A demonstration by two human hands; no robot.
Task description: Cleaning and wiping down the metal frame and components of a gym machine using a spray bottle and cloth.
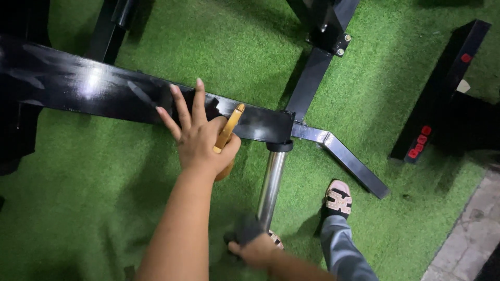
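My left hand [200,140] lies on a long glossy black metal beam [78,86] with its fingers spread. A tan wooden tool handle [229,127] is pinched between its thumb and palm; the tool's working end is hidden under the hand. A chrome bar [272,182] sticks out from the beam's right end toward me. At the bar's near end, my right hand [258,252] grips a dark cloth [247,229] pressed against the bar.
Green artificial turf [104,198] covers the ground. Black frame legs [344,156] run off to the right and upward. A black block with red tabs [442,88] stands at right. My sandalled foot [338,200] is beside the bar. Grey paving [469,244] begins at lower right.
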